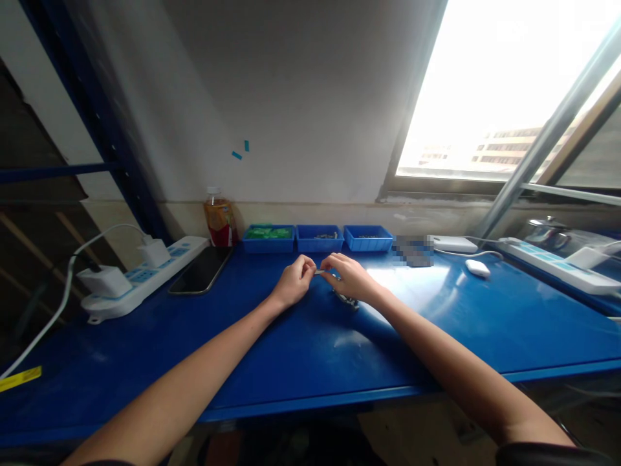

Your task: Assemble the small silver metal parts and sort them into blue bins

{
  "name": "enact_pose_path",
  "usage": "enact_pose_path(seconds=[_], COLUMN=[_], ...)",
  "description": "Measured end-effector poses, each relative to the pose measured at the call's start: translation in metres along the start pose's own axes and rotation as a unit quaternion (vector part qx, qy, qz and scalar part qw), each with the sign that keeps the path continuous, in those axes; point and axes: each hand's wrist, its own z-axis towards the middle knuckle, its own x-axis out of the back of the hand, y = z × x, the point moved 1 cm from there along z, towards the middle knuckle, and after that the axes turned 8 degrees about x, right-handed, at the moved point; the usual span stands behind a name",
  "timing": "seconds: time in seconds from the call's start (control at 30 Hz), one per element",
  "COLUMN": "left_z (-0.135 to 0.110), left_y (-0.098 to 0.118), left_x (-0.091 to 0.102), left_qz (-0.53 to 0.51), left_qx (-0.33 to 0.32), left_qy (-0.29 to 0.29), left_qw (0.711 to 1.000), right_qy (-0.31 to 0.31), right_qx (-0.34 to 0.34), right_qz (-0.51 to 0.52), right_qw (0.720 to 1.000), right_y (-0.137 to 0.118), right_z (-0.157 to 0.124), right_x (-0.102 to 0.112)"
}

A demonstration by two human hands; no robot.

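At frame centre, the left hand (294,279) and right hand (348,277) are pinching a small grey metal part (319,272) between them; beneath the right hand small metal pieces (347,299) are lying on the blue table (291,349), not yet picked up.

No text, brand, number or sign can be read anywhere in the frame. The bottle (220,222) at the wall, left of centre, carries a red and orange label, but its print is too small to make out. A patch on the table (310,349) right of centre is blurred out, and the yellow strip (19,378) at the lower left edge shows no legible marking.
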Motion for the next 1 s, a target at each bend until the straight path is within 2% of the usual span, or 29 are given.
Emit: enact_pose_path(seconds=[0.13,0.27,0.47,0.63,0.8,0.9,1.0], left_z=[-0.001,-0.003,-0.005,-0.004,-0.003,-0.005,-0.011], left_y=[0.001,0.005,0.008,0.008,0.006,0.007,0.013], left_x=[0.001,0.002,0.002,0.004,0.002,0.001,0.000], left_qz=[-0.030,-0.066,-0.027,-0.021,-0.013,0.035,0.118], left_qx=[0.008,0.014,-0.006,-0.004,0.003,-0.017,-0.087], left_qy=[0.003,-0.022,-0.017,-0.011,-0.027,-0.042,-0.078], left_qw=[0.999,0.997,0.999,1.000,1.000,0.998,0.986], right_qy=[-0.004,0.008,-0.001,0.023,0.033,0.070,0.053], right_qx=[0.005,-0.034,-0.068,-0.045,-0.017,-0.087,-0.165], right_qz=[-0.006,-0.035,-0.043,-0.004,-0.046,-0.114,-0.154], right_qw=[1.000,0.999,0.997,0.999,0.998,0.987,0.973], right_y=[-0.004,-0.002,0.003,-0.004,0.001,0.024,0.048], right_z=[0.002,0.002,0.003,-0.001,0.009,0.033,0.053], right_x=[0.000,-0.004,-0.007,-0.004,0.003,0.015,0.027])
